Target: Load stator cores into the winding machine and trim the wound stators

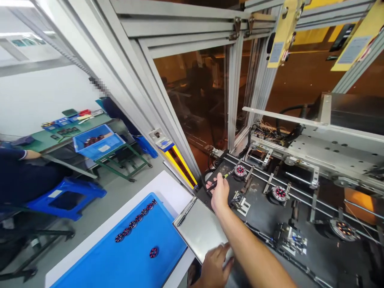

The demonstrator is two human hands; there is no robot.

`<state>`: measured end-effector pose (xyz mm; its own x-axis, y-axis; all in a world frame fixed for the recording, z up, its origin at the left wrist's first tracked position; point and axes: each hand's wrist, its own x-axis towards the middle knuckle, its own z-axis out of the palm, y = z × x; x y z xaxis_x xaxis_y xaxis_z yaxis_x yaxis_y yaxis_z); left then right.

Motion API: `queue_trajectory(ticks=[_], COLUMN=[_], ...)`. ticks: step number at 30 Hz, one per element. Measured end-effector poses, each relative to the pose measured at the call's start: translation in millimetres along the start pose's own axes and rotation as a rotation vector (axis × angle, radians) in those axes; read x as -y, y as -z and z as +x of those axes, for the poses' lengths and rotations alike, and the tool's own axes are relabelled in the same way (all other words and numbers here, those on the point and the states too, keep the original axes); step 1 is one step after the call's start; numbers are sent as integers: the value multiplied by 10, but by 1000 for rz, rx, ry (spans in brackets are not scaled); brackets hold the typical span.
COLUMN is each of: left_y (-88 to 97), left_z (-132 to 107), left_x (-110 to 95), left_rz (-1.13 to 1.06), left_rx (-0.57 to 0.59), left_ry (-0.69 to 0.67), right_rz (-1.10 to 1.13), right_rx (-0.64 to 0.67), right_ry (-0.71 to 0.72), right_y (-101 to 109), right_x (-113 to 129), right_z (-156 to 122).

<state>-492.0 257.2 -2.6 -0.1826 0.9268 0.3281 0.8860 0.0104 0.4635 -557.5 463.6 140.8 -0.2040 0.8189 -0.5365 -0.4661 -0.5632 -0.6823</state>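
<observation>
My right hand (220,194) is closed around a black pen-like tool (212,186) with a yellow-green section near its front end. That end points at a round part (240,171) with red segments, seated in the machine's rail fixture; I cannot tell if they touch. My left hand (214,269), lower and nearer, has its fingers curled at the near end of a bare metal plate (201,226). What those fingers grip, if anything, is hidden. A dark pen (186,212) lies along the plate's left edge.
Further round parts sit along the rails (279,193). A blue tray (135,260) on a white table holds a row of round red-and-black parts (138,218) and a separate one (154,252). Aluminium frame posts rise ahead. A seated person (27,176) is at the left.
</observation>
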Motion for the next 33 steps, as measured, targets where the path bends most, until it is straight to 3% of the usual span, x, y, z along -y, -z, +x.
queue_trajectory(ticks=[6,25,29,33], left_y=[-11,19,16,30], left_z=[-4,42,64,110], left_x=[1,-7,-17,-36], left_rz=[15,-7,2,-1], left_rx=[-23,-75,-92,-99], left_ry=[-15,-72,-82,-95], right_rz=[21,30,-6,-42], right_rx=[-36,-65,32,234], right_ry=[20,42,83,143], right_y=[85,84,69,353], right_x=[-23,-27,35,223], right_z=[60,158,-148,-769])
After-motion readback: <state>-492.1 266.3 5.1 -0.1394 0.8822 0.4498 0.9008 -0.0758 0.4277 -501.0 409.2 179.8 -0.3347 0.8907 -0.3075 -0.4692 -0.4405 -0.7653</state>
